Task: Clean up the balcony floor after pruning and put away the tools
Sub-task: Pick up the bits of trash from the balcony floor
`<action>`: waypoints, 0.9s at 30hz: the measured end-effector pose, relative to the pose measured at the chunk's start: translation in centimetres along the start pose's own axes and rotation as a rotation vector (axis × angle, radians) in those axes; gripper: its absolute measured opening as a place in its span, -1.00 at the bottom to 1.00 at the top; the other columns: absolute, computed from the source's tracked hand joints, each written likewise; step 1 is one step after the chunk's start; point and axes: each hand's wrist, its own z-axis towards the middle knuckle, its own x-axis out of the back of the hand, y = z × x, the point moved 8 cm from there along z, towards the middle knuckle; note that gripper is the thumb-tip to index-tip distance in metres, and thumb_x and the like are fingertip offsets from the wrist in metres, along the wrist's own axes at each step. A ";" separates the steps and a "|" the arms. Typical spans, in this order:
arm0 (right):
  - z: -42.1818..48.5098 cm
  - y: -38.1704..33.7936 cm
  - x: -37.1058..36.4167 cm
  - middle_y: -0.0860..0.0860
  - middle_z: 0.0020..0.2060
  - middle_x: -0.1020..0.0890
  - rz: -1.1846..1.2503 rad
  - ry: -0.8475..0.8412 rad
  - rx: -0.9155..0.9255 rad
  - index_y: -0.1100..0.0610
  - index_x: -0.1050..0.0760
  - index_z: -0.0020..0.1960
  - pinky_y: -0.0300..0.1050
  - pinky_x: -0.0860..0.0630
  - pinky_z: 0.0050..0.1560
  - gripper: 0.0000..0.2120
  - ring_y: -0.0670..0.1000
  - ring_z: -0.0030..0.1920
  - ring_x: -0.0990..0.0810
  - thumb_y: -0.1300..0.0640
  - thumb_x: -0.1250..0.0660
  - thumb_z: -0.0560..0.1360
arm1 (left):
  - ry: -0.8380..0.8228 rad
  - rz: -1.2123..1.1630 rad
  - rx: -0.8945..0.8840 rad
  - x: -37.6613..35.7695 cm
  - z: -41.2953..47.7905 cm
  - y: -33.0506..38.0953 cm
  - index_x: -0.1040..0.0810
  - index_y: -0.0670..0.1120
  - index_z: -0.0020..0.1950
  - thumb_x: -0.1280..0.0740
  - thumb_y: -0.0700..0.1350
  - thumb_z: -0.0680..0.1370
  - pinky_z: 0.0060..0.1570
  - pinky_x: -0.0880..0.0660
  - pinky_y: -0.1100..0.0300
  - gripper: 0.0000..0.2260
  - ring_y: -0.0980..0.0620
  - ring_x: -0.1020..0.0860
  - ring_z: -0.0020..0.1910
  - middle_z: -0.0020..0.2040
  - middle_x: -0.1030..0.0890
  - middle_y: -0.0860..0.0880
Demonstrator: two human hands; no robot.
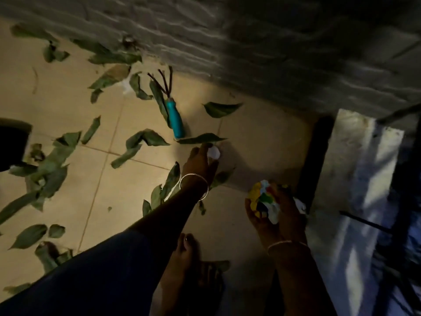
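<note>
Several cut green leaves (148, 139) lie scattered over the beige tiled balcony floor (262, 133). A small hand rake with a teal handle (175, 119) lies near the wall, prongs pointing away from me. My left hand (200, 163) reaches down to the floor just below the rake and pinches a small white scrap of paper (214, 152). Nearer to me on the right, my right hand (273, 215) grips a crumpled wad of multicoloured paper (265, 200), held above the floor.
A rough grey wall (250, 42) runs along the far side. On the right is a dark strip (319, 153) and a pale stone ledge (355, 169). A dark object (11, 144) sits at the left edge. My bare foot (182, 258) stands on the tiles.
</note>
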 end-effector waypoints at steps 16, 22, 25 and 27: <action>-1.6 2.0 -5.3 0.11 0.09 -0.63 -0.062 -0.021 -0.106 0.11 -0.60 0.07 -0.01 -0.66 -0.35 -0.83 0.08 -0.12 -0.68 0.09 -0.38 0.51 | -0.133 -0.980 0.323 4.3 -5.0 -3.9 -0.54 -0.17 -0.03 -0.14 -0.32 0.64 -0.33 -0.60 0.16 -0.80 -0.08 -0.62 -0.27 -0.12 -0.58 -0.20; -12.1 2.1 -13.5 0.06 -0.17 -0.72 -0.232 -0.191 -0.147 0.12 -0.73 -0.26 0.01 -0.65 -0.17 -0.65 0.03 -0.23 -0.72 0.10 -0.69 -0.02 | -0.061 -1.745 0.604 15.0 -16.0 -3.0 -0.58 -0.23 -0.06 -0.17 -0.33 0.57 -0.24 -0.64 0.13 -0.82 -0.08 -0.59 -0.20 -0.22 -0.61 -0.15; -18.2 2.2 -17.0 0.04 -0.12 -0.71 -0.348 -0.161 -0.146 0.08 -0.68 -0.10 -0.01 -0.66 -0.23 -0.84 0.06 -0.09 -0.68 0.13 -0.39 0.35 | 0.039 -1.892 0.582 21.5 -21.1 -2.5 -0.62 -0.21 -0.13 -0.22 -0.15 0.60 -0.22 -0.65 0.11 -0.76 -0.06 -0.62 -0.27 -0.25 -0.62 -0.12; -22.8 2.6 -19.8 0.04 -0.13 -0.72 -0.405 -0.195 -0.154 0.10 -0.61 0.02 0.02 -0.65 -0.13 -0.77 0.08 0.02 -0.63 0.14 -0.38 0.37 | 0.126 -1.927 0.513 26.0 -24.7 -2.2 -0.61 -0.18 -0.14 -0.19 -0.06 0.63 -0.18 -0.65 0.10 -0.70 -0.05 -0.63 -0.29 -0.26 -0.62 -0.12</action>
